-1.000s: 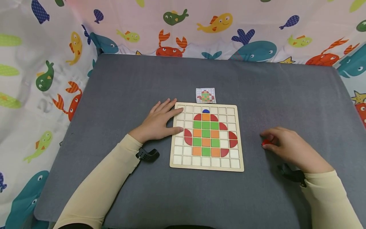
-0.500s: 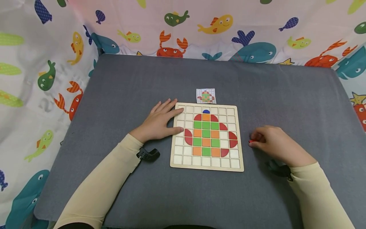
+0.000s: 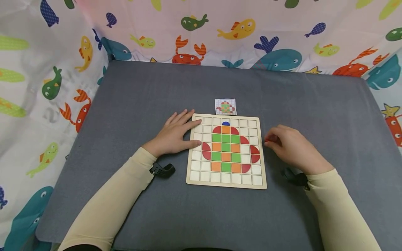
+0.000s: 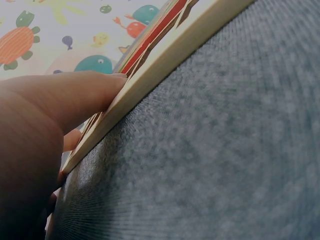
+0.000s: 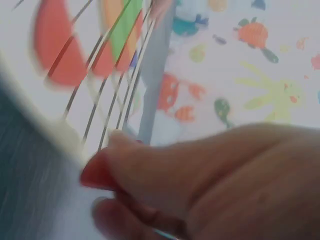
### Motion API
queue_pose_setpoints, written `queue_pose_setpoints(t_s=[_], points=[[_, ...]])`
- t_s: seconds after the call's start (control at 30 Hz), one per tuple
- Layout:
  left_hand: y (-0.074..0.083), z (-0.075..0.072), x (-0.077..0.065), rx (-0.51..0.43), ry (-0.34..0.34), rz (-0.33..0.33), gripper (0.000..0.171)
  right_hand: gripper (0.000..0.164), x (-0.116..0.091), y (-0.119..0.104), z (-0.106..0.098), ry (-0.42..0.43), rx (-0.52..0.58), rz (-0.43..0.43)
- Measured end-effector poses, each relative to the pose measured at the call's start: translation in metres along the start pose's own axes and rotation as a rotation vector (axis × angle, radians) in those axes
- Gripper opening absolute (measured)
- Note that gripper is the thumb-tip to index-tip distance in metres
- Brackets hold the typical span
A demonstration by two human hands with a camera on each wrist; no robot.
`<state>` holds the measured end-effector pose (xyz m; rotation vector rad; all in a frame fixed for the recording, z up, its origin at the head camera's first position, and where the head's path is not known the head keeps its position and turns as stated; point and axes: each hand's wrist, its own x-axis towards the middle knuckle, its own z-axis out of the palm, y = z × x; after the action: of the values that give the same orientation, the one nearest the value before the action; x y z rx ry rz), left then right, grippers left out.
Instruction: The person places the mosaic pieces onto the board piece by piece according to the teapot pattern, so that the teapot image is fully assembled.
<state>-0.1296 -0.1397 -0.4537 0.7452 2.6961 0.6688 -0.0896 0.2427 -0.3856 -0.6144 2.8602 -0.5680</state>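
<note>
A square wooden grid board (image 3: 226,185) lies on the table, with green, orange and dark red tiles and one blue half-round tile (image 3: 225,123) set in its cells. At its left edge rests my left hand (image 3: 174,136), fingers spread, the thumb and index fingertip over the rim. The left wrist view shows the thumb (image 4: 75,95) lying on the board's wooden edge (image 4: 165,70). Just right of the board, my right hand (image 3: 290,148) pinches a red tile with a curved edge (image 5: 97,172) between thumb and fingers. In the head view the fingers mostly hide that tile.
A small printed card (image 3: 225,107) with a coloured grid pattern lies against the board's far edge. Grey cloth covers the table (image 3: 150,90). Behind and to the left hangs a white curtain (image 3: 125,21) printed with sea animals.
My right hand has moved left and away from me, bringing the red tile close to the board's right edge. The left hand has stayed on the board's left edge.
</note>
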Motion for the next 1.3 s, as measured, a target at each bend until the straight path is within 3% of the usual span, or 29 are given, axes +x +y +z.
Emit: queue_pose_setpoints(t_s=[0.2,0.4,0.6,0.87,1.3], points=[[-0.003,-0.001,-0.004,-0.045,0.018,0.008,0.066,0.023,0.028,-0.038,0.007,-0.021,0.005,-0.074],[-0.003,-0.001,-0.007,-0.069,0.041,0.004,0.055,0.008,0.056,-0.076,0.019,-0.09,0.05,-0.103],[-0.005,0.002,-0.008,-0.068,0.058,0.006,0.053,0.003,0.078,-0.102,0.033,-0.128,0.118,-0.205],[-0.005,0.003,-0.006,-0.054,0.065,0.017,0.05,0.006,0.101,-0.12,0.054,-0.187,0.218,-0.232],[-0.001,-0.001,-0.001,-0.027,0.054,0.026,0.051,0.006,0.102,-0.122,0.064,-0.214,0.219,-0.228]])
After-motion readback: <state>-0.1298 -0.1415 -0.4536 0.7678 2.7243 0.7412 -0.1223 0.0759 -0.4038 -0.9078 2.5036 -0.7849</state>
